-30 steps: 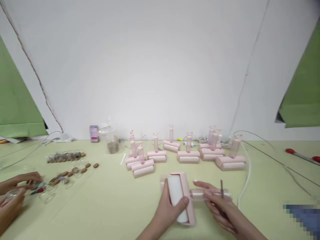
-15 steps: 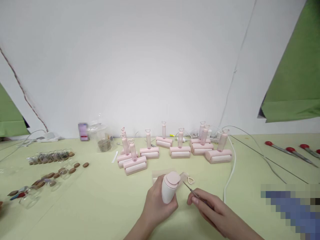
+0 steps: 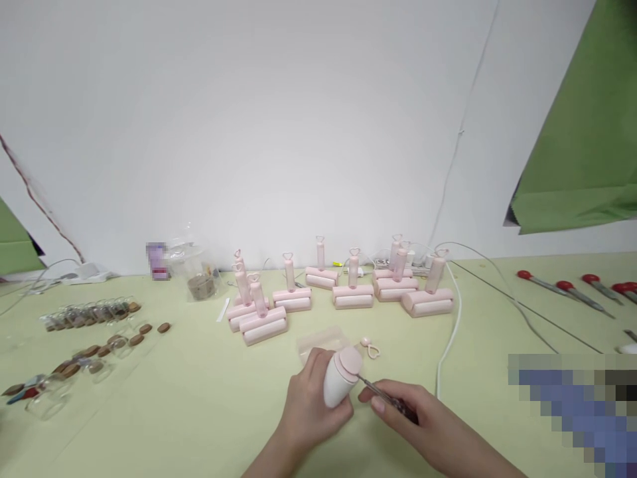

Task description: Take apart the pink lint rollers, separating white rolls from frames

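My left hand (image 3: 306, 401) is wrapped round a lint roller (image 3: 339, 386), tilted with its pink end cap towards me and its white sticky roll showing. In my right hand (image 3: 423, 415) is a thin tool (image 3: 397, 401) with a dark handle and a metal shaft, like a small screwdriver. Its tip meets the edge of the cap; whether it is wedged in, I cannot tell. Behind the roller lies a translucent pinkish cover (image 3: 311, 342), partly hidden by my left hand. A pink heart-shaped loop (image 3: 372, 351) rests just right of it.
Several pink lint rollers (image 3: 352, 297) stand across the back, handles up. Small glass bottles (image 3: 89, 313) and brown stoppers (image 3: 136, 340) lie at left, near a plastic bag (image 3: 202, 285). A white cable (image 3: 450, 342) and red-ended tools (image 3: 567, 287) are at right.
My right hand has brought the tool's tip left to the edge of the roller's cap. The roller has tilted slightly, and more of the translucent cover shows. The view has shifted a little.
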A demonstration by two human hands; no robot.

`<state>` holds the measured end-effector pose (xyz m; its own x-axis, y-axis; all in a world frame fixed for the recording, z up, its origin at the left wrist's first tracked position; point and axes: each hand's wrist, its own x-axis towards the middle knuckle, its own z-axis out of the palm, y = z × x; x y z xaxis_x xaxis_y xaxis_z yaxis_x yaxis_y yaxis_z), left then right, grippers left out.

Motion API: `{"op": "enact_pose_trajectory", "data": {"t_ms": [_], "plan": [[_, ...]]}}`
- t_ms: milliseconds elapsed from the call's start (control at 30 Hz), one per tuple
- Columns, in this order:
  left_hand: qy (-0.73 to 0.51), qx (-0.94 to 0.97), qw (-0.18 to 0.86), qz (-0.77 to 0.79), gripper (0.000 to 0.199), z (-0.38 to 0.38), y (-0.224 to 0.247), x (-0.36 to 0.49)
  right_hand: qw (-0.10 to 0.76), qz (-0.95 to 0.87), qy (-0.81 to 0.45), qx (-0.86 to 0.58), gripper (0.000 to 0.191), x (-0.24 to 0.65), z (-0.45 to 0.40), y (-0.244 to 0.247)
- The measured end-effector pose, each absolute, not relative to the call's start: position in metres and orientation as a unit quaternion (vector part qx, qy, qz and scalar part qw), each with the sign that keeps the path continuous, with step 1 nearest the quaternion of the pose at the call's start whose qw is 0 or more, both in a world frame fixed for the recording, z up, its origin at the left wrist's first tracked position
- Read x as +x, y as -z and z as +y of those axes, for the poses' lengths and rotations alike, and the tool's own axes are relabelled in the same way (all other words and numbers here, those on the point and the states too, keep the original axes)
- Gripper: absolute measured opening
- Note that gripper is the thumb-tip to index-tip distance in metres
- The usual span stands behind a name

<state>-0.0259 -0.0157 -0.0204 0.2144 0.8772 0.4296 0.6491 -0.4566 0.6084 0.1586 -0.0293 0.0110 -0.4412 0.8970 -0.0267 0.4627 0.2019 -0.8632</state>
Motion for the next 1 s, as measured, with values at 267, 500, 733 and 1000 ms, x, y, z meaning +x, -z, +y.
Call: {"op": "enact_pose_trajectory", "data": {"t_ms": [267, 500, 733, 1000], "plan": [[-0.399, 0.736, 0.225, 0.499, 0.031, -0.019, 0.031, -0.020, 0.312, -0.642, -0.542, -0.444, 0.045, 0.143, -0.034, 0.015], [-0.463, 0.635, 0.301, 0.541, 0.026, -0.022, 0.027, -0.012, 0.357, -0.617, -0.529, -0.459, 0.044, 0.128, -0.035, 0.020], [-0.455, 0.623, 0.309, 0.556, 0.025, -0.018, 0.027, -0.014, 0.254, -0.722, -0.400, -0.504, 0.039, 0.166, -0.012, 0.005], [-0.403, 0.657, 0.239, 0.591, 0.035, -0.015, 0.018, -0.022, 0.227, -0.699, -0.300, -0.608, 0.043, 0.214, 0.009, -0.003]]}}
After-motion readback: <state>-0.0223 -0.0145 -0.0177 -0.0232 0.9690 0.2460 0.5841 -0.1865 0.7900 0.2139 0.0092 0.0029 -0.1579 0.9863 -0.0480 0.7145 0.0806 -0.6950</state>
